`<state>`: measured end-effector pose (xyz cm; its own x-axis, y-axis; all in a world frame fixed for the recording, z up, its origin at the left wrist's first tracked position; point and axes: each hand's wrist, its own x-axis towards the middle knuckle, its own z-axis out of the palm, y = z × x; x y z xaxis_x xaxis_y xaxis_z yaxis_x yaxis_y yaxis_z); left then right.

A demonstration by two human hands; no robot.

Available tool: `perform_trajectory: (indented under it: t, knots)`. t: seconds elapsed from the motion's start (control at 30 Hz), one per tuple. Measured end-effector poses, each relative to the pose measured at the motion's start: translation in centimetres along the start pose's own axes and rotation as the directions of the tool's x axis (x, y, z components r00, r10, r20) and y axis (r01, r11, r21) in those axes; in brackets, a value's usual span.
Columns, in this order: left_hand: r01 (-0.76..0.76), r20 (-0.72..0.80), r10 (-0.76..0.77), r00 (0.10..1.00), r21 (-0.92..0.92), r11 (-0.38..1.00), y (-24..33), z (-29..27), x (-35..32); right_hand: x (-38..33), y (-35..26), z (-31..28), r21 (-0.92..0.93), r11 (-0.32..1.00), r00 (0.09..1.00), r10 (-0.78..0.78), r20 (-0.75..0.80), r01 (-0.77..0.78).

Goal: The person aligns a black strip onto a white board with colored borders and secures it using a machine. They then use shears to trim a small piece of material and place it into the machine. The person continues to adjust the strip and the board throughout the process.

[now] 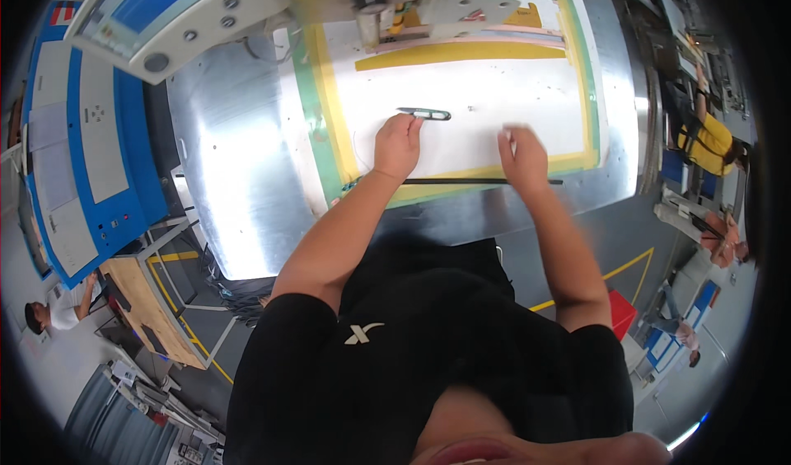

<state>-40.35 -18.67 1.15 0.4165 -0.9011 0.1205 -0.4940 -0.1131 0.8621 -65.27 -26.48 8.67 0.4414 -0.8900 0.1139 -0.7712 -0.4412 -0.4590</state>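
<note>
My left hand [398, 146] is closed, knuckles up, over the white work sheet [461, 147]. From its fingertips a small dark oblong piece [440, 115] with a rounded end and a pale slot sticks out to the right; its exact kind is unclear. To the right, my right hand [526, 160] is curled with thumb and forefinger close together, slightly blurred. Whatever it may pinch cannot be made out. A thin black rod [461, 181] lies along the near edge of the sheet and passes behind my right wrist.
Green and yellow tape [317, 110] borders the sheet on a metal table [222, 160]. A sewing-type machine head [461, 7] hangs over the far side. A control panel [165, 20] juts in at upper left. A blue-and-white cabinet [99, 143] stands left. Other people are farther off on both sides.
</note>
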Motion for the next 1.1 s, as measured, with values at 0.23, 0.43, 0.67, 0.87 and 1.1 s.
perform_trajectory:
  t: [0.23, 0.43, 0.67, 0.87, 1.1]
  knots:
    - [-0.111, 0.065, 0.113, 0.991, -0.026, 0.993, -0.7, 0.5, -0.1, -19.8, -5.1, -1.1, -0.11, 0.975, 0.894, 0.221, 0.389, -0.192]
    - [-0.097, 0.075, 0.104, 0.992, -0.09, 0.991, -0.9, 0.0, -0.5, -24.5, -3.9, 1.9, -0.18, 0.885, 0.705, 0.452, 0.547, -0.429]
    - [-0.086, 0.079, 0.099, 0.992, -0.151, 0.985, -1.3, 0.1, -0.7, -18.3, -8.7, 1.5, -0.211, 0.955, 0.44, 0.284, 0.852, -0.208]
    - [-0.124, 0.072, 0.13, 0.989, -0.083, 0.989, -1.5, 0.5, 0.0, 0.5, -20.1, -7.4, -0.027, 0.997, 0.977, 0.076, 0.197, -0.072]
    - [-0.127, 0.04, 0.129, 0.991, -0.051, 0.991, -1.4, 0.8, 0.2, 15.3, -27.5, -14.1, -0.103, 0.995, 0.896, -0.055, -0.441, 0.01]
